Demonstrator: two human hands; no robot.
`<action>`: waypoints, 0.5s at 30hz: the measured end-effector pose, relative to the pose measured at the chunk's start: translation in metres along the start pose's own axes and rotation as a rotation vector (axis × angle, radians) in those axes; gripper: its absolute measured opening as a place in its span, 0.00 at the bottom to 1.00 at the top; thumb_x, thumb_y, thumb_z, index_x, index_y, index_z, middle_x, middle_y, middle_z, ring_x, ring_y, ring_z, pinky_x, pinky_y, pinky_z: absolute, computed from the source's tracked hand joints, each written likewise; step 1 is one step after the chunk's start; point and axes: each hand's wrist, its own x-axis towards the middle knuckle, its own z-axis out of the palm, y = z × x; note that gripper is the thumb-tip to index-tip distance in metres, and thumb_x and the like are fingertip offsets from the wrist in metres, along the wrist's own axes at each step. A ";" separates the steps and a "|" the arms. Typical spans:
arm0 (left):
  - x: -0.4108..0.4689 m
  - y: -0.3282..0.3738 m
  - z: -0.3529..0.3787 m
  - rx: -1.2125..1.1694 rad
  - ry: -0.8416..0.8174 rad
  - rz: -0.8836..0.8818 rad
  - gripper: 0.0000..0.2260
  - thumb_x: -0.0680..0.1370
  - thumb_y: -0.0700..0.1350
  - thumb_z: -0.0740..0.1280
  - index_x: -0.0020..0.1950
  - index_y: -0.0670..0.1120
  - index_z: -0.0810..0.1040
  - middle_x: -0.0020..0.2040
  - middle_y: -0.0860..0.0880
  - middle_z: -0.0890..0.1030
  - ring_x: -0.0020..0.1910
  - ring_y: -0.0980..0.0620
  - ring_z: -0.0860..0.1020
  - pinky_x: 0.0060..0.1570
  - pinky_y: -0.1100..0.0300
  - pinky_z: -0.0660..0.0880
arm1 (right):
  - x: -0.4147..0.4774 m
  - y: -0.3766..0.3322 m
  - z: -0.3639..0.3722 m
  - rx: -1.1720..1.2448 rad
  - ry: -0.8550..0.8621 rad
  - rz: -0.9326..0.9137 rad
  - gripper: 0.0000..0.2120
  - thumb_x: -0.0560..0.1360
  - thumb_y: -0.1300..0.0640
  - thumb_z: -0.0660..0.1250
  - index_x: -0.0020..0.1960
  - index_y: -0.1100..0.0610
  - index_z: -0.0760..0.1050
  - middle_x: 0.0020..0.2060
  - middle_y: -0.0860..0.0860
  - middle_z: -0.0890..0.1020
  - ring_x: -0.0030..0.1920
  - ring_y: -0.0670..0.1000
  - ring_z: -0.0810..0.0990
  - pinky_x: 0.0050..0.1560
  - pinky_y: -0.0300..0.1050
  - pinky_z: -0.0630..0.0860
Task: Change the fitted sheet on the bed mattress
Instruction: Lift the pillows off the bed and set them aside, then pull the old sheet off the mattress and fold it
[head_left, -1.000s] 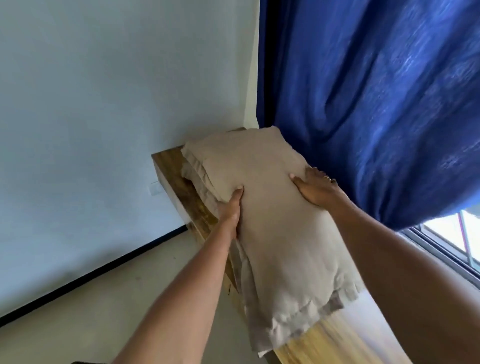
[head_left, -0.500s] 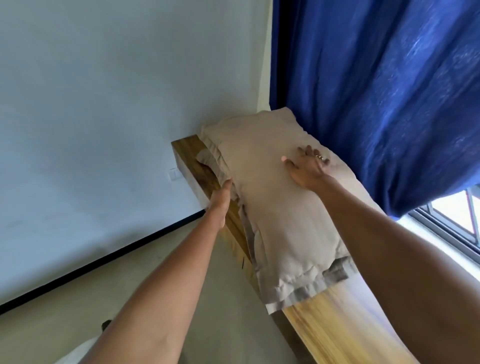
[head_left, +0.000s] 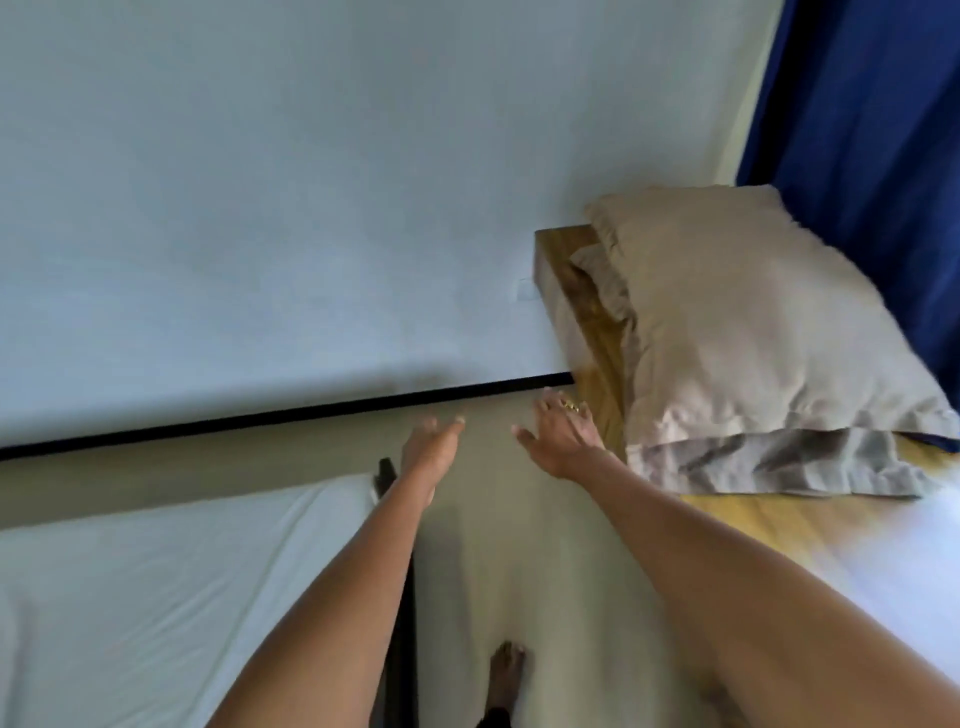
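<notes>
A beige pillow (head_left: 727, 332) lies on a wooden ledge (head_left: 587, 317) at the right, against the wall corner. The bed mattress (head_left: 171, 587) with a white fitted sheet fills the lower left. My left hand (head_left: 431, 447) hovers over the floor with its fingers straight, holding nothing. My right hand (head_left: 561, 431), a ring on one finger, has its fingers spread and holds nothing, just left of the ledge's front edge and apart from the pillow.
A blue curtain (head_left: 872, 130) hangs at the top right behind the pillow. A pale wall (head_left: 311, 208) with a black skirting strip (head_left: 260, 418) faces me. The beige floor (head_left: 519, 545) runs between mattress and ledge, my bare foot (head_left: 506, 675) on it.
Both hands have let go of the pillow and drawn back to the left over the floor. The view has swung left and down, bringing the mattress into sight.
</notes>
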 end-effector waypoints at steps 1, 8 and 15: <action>-0.023 -0.030 -0.017 0.017 0.032 -0.037 0.27 0.79 0.60 0.66 0.68 0.41 0.76 0.67 0.41 0.79 0.66 0.40 0.76 0.64 0.50 0.72 | -0.015 -0.018 0.021 -0.009 -0.049 -0.050 0.31 0.83 0.38 0.54 0.76 0.57 0.63 0.79 0.61 0.61 0.79 0.60 0.60 0.77 0.64 0.55; -0.170 -0.196 -0.113 0.093 0.122 -0.338 0.28 0.81 0.54 0.66 0.77 0.43 0.67 0.76 0.43 0.70 0.74 0.42 0.69 0.71 0.54 0.67 | -0.131 -0.133 0.112 -0.002 -0.286 -0.340 0.26 0.82 0.38 0.55 0.70 0.57 0.69 0.68 0.57 0.72 0.71 0.60 0.70 0.71 0.62 0.66; -0.265 -0.298 -0.193 0.105 0.270 -0.479 0.25 0.80 0.54 0.69 0.74 0.45 0.72 0.73 0.43 0.74 0.72 0.43 0.72 0.68 0.55 0.68 | -0.192 -0.227 0.156 -0.030 -0.436 -0.531 0.28 0.83 0.40 0.58 0.75 0.59 0.67 0.74 0.57 0.70 0.75 0.59 0.68 0.73 0.56 0.67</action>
